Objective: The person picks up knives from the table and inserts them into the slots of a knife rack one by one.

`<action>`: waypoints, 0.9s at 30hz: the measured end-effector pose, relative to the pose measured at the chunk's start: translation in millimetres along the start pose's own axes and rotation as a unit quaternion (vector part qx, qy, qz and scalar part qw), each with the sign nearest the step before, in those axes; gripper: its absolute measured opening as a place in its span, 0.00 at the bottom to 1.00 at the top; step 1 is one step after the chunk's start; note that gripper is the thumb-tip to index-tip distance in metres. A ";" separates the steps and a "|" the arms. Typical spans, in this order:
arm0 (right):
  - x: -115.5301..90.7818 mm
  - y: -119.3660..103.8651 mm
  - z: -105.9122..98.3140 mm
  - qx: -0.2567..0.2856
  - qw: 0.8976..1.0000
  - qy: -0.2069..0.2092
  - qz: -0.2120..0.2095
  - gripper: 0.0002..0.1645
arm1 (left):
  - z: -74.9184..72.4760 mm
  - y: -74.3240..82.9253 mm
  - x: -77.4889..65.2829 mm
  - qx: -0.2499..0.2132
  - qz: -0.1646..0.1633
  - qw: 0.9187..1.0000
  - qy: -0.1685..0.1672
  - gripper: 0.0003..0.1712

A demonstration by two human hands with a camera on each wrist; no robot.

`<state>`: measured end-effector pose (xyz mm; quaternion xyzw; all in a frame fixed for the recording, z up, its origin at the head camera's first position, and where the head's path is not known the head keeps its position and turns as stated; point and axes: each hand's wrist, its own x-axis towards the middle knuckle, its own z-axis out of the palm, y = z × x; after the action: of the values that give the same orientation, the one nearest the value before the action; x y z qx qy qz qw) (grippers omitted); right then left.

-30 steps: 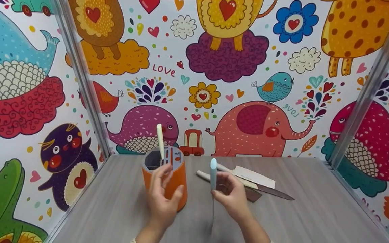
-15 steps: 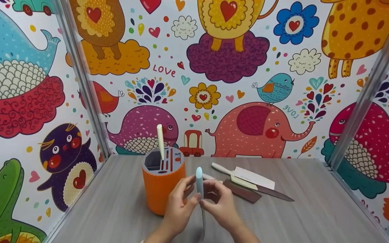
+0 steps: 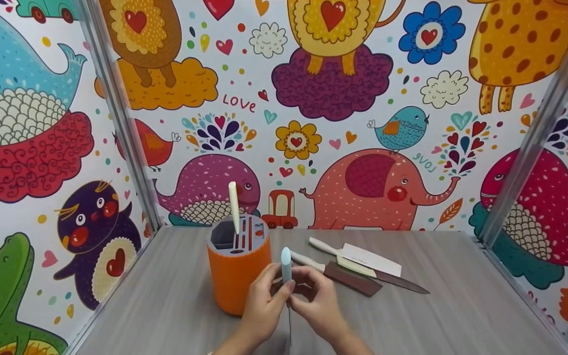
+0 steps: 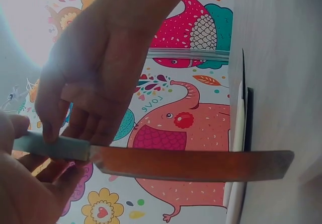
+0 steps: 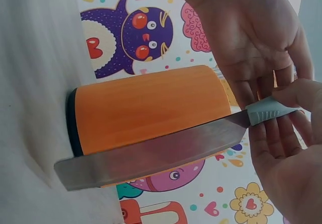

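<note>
A kitchen knife with a pale blue handle [image 3: 286,261] is held upright in front of me, blade down. Its broad blade [image 5: 151,156] ends in a slanted tip. My left hand [image 3: 264,303] grips the handle, thumb along its near side. From the other side, my right hand [image 3: 319,303] pinches the same handle lower down. Just left of my hands stands an orange knife holder [image 3: 239,283] with a slotted grey top. One cream-handled knife [image 3: 234,207] sticks up from it.
Right of my hands, several cream-handled knives lie on the grey wood-grain table [image 3: 442,320]: a broad pale-bladed cleaver [image 3: 375,261], a long pointed knife [image 3: 405,283] and a dark-looking broad blade [image 3: 353,279]. Walls with cartoon animals [image 3: 363,192] and metal posts enclose the table.
My left hand has left the holder's side and taken hold of the blue-handled knife. My right hand has carried that knife a little left. The other knives stay put.
</note>
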<state>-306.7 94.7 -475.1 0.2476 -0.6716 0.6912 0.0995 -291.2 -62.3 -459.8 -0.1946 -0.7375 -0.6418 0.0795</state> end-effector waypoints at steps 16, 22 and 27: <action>8.3 2.2 6.3 0.021 0.999 0.026 -0.004 0.17 | -8.0 7.1 1.8 0.028 0.014 0.999 0.039 0.22; 26.8 8.9 9.3 0.080 0.991 0.105 -0.020 0.14 | -15.2 8.5 4.3 0.026 0.008 0.998 0.061 0.21; 33.9 39.0 16.3 0.133 0.977 0.163 -0.023 0.11 | -18.9 8.2 3.3 0.036 -0.004 0.996 0.078 0.21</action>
<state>-350.7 69.0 -493.6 0.1579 -0.5423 0.8030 0.1901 -293.5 -79.3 -448.0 -0.1381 -0.7525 -0.6282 0.1413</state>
